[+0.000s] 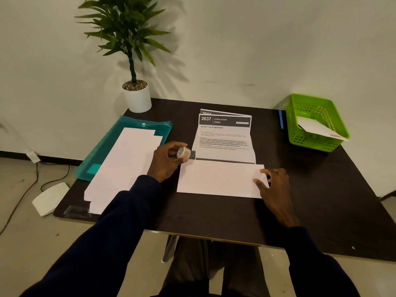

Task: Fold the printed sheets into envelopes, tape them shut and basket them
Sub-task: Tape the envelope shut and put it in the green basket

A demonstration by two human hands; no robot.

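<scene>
Table (321, 189): dark matte top, square corners, thin light edge strip on the near side, pushed against a plain wall.
Plant (128, 28): long narrow leaves and a ringed stem in a smooth white cylindrical pot (137, 99) topped with gravel, at the far-left corner.
Teal folder (128, 129): translucent plastic with a snap button, lying flat at left. A stack of blank white sheets (124, 166) lies on it, fanned slightly, running out over the table's near-left edge.
Printed sheets (225, 138): table centre, creased crosswise. The top one has a dark header band reading "2637 LIVING ROOM". A second header peeks out behind it.
White panel (218, 179): blank, rectangular and flat, across the near end of the printed sheets. Can't tell whether it's a folded-up part of the top sheet.
Green basket (315, 108): rigid plastic lattice walls, at the far-right corner. One white envelope (319, 128) leans inside, its corner over the rim.
Right hand (272, 185): fingers spread and slightly bent, thumb and fingertips resting on the panel's right end.
Left hand (167, 161): curled round the tape roll (183, 152), a small clear ring held just left of the printed sheets.
Blue strip (281, 122): just beside the basket's left wall, too small to identify.
</scene>
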